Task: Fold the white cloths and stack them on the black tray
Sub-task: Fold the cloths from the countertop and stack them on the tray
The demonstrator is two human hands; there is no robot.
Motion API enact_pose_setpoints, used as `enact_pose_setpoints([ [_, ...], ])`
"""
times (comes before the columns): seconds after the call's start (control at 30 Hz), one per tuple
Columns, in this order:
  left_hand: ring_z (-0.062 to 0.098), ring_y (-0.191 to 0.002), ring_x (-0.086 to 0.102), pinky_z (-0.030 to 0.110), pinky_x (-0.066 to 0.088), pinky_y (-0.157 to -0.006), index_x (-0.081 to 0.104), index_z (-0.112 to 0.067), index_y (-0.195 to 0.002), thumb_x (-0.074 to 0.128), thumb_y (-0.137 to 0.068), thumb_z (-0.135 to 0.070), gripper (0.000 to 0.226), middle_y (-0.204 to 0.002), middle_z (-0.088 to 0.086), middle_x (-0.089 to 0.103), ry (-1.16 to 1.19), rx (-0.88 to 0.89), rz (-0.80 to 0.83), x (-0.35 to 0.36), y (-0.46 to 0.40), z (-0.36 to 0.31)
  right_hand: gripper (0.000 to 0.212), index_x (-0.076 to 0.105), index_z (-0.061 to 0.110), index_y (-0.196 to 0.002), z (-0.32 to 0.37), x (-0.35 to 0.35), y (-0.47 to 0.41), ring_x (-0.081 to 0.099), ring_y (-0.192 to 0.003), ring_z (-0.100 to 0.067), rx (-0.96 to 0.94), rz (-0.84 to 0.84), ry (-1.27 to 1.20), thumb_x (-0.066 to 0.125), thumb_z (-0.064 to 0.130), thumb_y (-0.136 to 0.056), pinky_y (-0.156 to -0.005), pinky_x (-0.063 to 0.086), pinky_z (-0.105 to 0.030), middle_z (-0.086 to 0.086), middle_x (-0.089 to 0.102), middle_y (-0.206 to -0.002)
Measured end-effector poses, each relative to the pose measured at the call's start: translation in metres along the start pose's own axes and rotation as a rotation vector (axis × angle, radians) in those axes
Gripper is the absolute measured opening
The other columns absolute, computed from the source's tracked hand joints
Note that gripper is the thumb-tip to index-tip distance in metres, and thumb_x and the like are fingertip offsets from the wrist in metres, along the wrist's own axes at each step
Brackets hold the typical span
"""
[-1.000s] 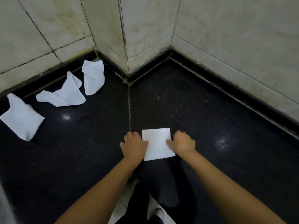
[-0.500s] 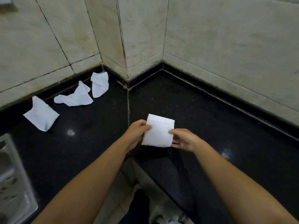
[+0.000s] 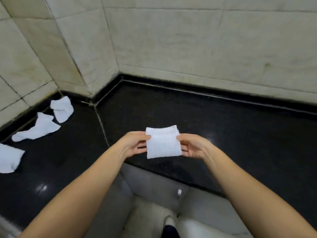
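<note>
While both hands pinch folded cloth: black glossy counter, tiled corner.

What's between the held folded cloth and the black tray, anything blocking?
Cannot say: no black tray is in view. The left hand and right hand hold the folded cloth above the black counter; three unfolded cloths lie off to the left.

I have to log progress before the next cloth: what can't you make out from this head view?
- Black tray: nowhere in the frame, so the stack cannot be counted.
- Nearest loose cloth: cut off by the left edge.
- Fingers of the left hand and right hand: partly hidden behind the folded cloth.
- Number of folds in it: layers too fine to tell.
</note>
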State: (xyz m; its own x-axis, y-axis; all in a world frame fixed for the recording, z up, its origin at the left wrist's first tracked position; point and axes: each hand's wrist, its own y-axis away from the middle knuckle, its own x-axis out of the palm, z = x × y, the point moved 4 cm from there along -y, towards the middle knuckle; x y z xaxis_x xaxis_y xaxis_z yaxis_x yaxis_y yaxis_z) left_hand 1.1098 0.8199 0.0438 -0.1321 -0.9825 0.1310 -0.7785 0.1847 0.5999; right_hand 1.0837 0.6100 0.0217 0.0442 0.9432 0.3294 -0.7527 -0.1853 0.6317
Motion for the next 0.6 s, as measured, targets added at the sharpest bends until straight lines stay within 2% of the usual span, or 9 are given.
enact_pose_setpoints([
  [0.17,0.021,-0.092,0.066,0.042,0.054,-0.078,0.064,-0.012,-0.098,0.062,-0.084,0.001,0.019,-0.101,0.007,0.069,-0.113,-0.142,0.203,0.084,0.025,0.035,0.014,0.064,0.015,-0.091,-0.042,-0.071,0.098,0.063,-0.071,-0.013,-0.081,-0.229,-0.088,0.056,0.005,-0.088,-0.069,0.056,-0.031,-0.001,0.066,-0.085],
  [0.3,0.020,-0.091,0.064,0.047,0.050,-0.085,0.063,-0.014,-0.098,0.057,-0.087,0.001,0.020,-0.099,0.004,0.068,-0.202,-0.221,0.422,0.174,0.057,0.071,0.014,0.060,0.016,-0.085,-0.089,-0.136,0.183,0.062,-0.072,-0.015,-0.096,-0.355,-0.246,0.054,0.004,-0.088,-0.066,0.056,-0.029,-0.002,0.064,-0.087],
  [0.4,0.018,-0.094,0.064,0.046,0.051,-0.084,0.061,-0.017,-0.103,0.058,-0.086,-0.001,0.024,-0.104,0.003,0.066,-0.335,-0.246,0.583,0.256,0.081,0.096,0.014,0.060,0.016,-0.091,-0.121,-0.191,0.255,0.065,-0.067,-0.014,-0.151,-0.411,-0.361,0.052,0.005,-0.089,-0.063,0.057,-0.028,-0.003,0.064,-0.089],
  [0.5,0.017,-0.091,0.063,0.044,0.052,-0.083,0.063,-0.017,-0.096,0.059,-0.085,0.000,0.020,-0.100,0.003,0.067,-0.460,-0.245,0.711,0.350,0.113,0.123,0.019,0.061,0.015,-0.102,-0.151,-0.253,0.329,0.069,-0.067,-0.015,-0.231,-0.487,-0.507,0.054,0.004,-0.088,-0.061,0.060,-0.030,-0.006,0.066,-0.094],
  [0.6,0.017,-0.092,0.064,0.043,0.055,-0.079,0.063,-0.017,-0.103,0.060,-0.085,0.000,0.025,-0.103,0.003,0.067,-0.548,-0.248,0.852,0.455,0.145,0.155,0.017,0.063,0.016,-0.095,-0.178,-0.321,0.407,0.069,-0.061,-0.015,-0.307,-0.568,-0.615,0.055,0.002,-0.087,-0.058,0.059,-0.030,-0.005,0.067,-0.086],
])
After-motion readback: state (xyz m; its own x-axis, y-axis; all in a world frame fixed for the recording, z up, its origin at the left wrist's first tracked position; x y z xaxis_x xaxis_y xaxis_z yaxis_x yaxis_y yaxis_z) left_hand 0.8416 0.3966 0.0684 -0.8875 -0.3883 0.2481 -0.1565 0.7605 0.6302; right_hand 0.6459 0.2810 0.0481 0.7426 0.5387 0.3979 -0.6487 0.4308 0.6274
